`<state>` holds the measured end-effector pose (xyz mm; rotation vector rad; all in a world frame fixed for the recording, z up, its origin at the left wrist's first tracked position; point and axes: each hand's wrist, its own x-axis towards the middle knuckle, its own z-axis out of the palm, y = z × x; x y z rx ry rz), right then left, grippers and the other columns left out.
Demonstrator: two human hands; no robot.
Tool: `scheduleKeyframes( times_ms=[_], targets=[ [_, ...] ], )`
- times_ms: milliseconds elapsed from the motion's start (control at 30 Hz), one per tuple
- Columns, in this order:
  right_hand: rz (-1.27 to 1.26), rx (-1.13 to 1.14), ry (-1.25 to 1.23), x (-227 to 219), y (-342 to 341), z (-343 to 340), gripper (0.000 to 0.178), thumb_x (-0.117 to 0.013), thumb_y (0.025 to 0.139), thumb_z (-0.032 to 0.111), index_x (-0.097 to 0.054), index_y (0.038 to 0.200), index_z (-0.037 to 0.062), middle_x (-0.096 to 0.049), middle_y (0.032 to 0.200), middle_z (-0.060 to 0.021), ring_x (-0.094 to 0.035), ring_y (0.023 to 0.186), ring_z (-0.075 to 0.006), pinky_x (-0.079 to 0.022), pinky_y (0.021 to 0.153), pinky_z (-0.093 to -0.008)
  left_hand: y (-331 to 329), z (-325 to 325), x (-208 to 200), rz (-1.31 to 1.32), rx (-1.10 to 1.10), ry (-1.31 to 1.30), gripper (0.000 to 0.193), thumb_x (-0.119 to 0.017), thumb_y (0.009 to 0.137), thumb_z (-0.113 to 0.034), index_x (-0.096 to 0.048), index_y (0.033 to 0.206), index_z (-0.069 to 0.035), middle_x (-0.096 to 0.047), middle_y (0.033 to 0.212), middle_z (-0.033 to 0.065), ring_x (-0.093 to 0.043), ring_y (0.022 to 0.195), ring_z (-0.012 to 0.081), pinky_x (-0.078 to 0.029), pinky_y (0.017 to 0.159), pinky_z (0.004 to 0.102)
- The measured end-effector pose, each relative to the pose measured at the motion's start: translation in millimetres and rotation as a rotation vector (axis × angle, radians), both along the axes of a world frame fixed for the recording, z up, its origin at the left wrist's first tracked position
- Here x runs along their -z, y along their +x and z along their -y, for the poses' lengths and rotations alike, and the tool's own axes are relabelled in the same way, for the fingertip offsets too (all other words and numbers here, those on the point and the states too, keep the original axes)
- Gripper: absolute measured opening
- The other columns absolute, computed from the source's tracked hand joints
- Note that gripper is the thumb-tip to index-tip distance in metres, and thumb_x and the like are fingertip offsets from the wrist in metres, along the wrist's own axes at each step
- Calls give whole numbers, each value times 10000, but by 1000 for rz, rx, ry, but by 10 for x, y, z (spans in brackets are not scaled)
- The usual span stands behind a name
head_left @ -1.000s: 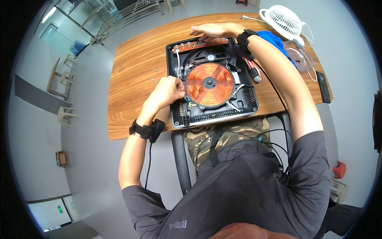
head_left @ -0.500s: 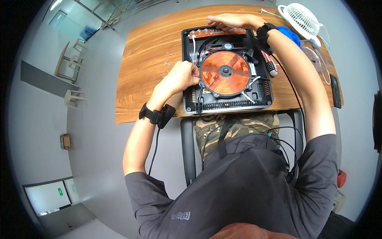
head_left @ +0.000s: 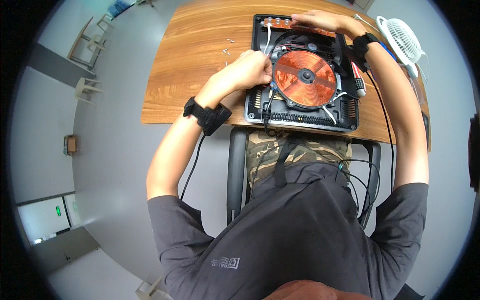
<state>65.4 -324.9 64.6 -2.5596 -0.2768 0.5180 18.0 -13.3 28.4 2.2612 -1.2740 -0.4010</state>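
An opened induction cooker base [head_left: 252,114] lies on the wooden table [head_left: 190,65], its round copper coil [head_left: 295,87] exposed in the middle. My left hand [head_left: 252,70] is closed at the coil's left edge, beside a blue wire end and a black cable; its fingertips and whatever they pinch are hidden. At the far edge, my right hand [head_left: 322,21] lies with fingers stretched out over the orange-brown circuit strip [head_left: 280,22], holding nothing visible. A white wire [head_left: 268,37] runs from that strip toward the coil.
Several small screws [head_left: 227,50] lie left of the cooker. A tool with a red, white and black handle [head_left: 360,87] rests to its right. A white fan [head_left: 402,40] stands at the far right. Black cables [head_left: 197,160] hang from my wrist straps.
The view has shifted, so the cooker and table sit higher and the cooker farther right. Both hands keep nearly the same places on the cooker.
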Motion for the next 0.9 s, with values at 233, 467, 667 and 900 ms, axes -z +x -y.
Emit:
scheduleKeyframes(
  times_ms=[233, 467, 667, 900],
  targets=[
    [-71, 12, 102, -12, -27, -3, 729, -371, 1011, 644, -566, 1415, 69, -570, 1440, -87, -505, 1340, -215, -363, 1133, -339, -13, 3, 64, -25, -67, -64, 112, -776, 733, -103, -717, 759, -11, -701, 711, 171, -715, 710, 312, -565, 701, 390],
    [-68, 20, -8, -93, -46, -108, 690, -382, 1028, 604, -594, 1384, 53, -619, 1373, -94, -567, 1213, -198, -425, 1015, -309, -79, -28, 88, 23, -97, -45, 98, -768, 763, -95, -735, 799, -10, -722, 753, 167, -735, 744, 271, -564, 694, 365],
    [76, 26, 202, 237, -18, 128, 523, -476, 1047, 449, -617, 1340, 40, -668, 1285, -90, -593, 1170, -184, -442, 1029, -306, -30, -25, 143, 51, -62, -105, 98, -757, 756, -108, -732, 779, -15, -719, 736, 166, -738, 737, 278, -567, 683, 366],
    [409, 47, -11, -38, -404, 425, 328, -626, 967, 219, -636, 1204, -8, -679, 1146, -185, -670, 1024, -284, -525, 885, -392, 67, -204, -44, -18, 64, -142, 214, -738, 850, -163, -750, 1001, -13, -746, 930, 174, -732, 848, 252, -564, 794, 347]
  ],
)
